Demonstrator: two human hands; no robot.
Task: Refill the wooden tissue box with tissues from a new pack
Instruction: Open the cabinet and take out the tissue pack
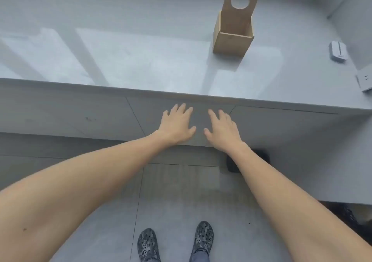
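Wooden tissue box (233, 38) open-topped, round-holed panel upright, on glossy grey counter (120, 60); left hand (177, 126), right hand (222, 130) flat, spread, empty.

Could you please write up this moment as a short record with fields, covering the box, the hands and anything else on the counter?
wooden tissue box: on the grey counter, lid raised, round hole in lid, no tissues visible inside
tissue pack: not in view
left hand: open, fingers spread, below the counter edge, holding nothing
right hand: open, fingers spread, beside the left, holding nothing
other items: small white device at the counter's right side; wall socket
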